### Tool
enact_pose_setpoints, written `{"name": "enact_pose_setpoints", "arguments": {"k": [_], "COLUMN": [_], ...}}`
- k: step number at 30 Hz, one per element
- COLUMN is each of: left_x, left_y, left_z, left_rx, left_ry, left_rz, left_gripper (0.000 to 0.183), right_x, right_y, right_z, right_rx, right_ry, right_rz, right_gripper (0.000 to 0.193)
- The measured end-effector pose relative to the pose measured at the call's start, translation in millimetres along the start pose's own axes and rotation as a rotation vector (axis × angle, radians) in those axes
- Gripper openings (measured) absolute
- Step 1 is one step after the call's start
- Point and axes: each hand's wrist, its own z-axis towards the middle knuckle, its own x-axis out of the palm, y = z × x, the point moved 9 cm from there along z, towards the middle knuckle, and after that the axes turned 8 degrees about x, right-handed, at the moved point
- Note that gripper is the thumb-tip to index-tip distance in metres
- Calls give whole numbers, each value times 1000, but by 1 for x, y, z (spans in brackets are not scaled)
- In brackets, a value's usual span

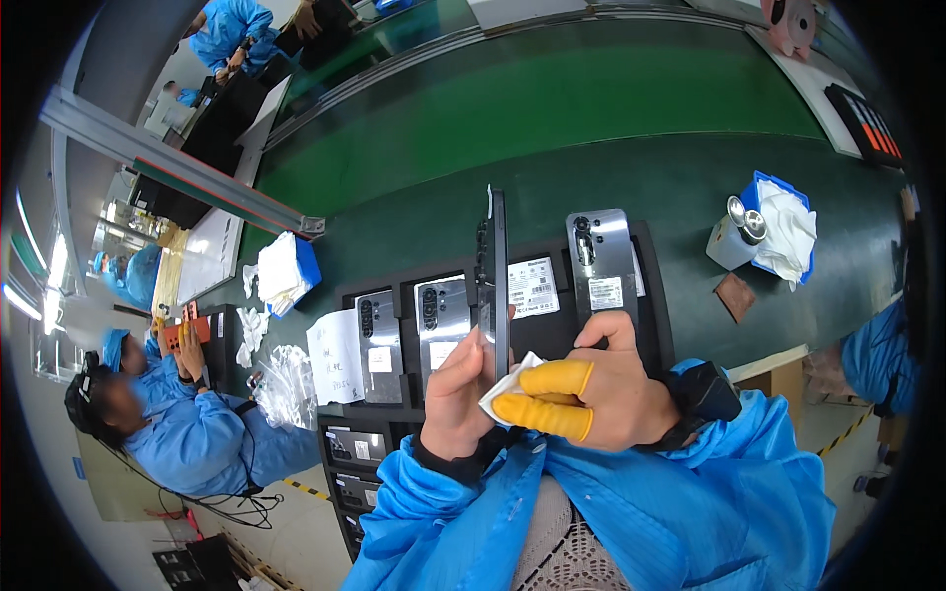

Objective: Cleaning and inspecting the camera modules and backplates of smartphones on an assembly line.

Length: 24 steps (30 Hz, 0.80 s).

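Observation:
My left hand (455, 406) grips a dark smartphone (499, 266), turned edge-on and upright, its camera bumps facing left. In my right hand (626, 396), with yellow finger cots on two fingers, is a folded white wiping cloth (505, 390). The cloth sits at the phone's lower end; whether it presses on the glass cannot be made out. Beneath lies a black foam tray (655, 295) holding silver phones with labels, among them one at the left (379, 340), one in the middle (443, 317) and one at the right (603, 258). A white label (533, 286) shows in the slot behind the held phone.
Blue bins of white cloths stand left (307, 274) and right (810, 236), the right one beside metal-topped bottles (731, 246). A brown cloth (734, 297), plastic bags (286, 389) and a handwritten sheet (335, 357) lie around. Beyond runs a green conveyor (552, 98). A co-worker (202, 443) is at the left.

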Motion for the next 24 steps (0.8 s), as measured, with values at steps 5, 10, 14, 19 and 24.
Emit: {"name": "enact_pose_setpoints", "arguments": {"k": [5,10,14,19,24], "left_x": [14,10,6,0,-38], "left_y": [7,16,10,-6,7], "left_z": [-10,-9,-8,18,42], "left_rx": [-151,-208,-107,-72,-86], "left_ry": [253,298,86,-12,-29], "left_rz": [-138,-147,36,494,877], "left_gripper": [73,73,57,50,45], "right_x": [-18,-43,-62,-82,-84], "right_y": [-9,-37,-57,-96,-117], "right_z": [9,23,13,-38,-74], "right_rx": [-29,52,169,456,611], "right_ry": [-187,-414,-453,-446,-348], "right_rz": [-119,-392,-507,-478,-692], "right_gripper": [28,36,37,37,34]}}
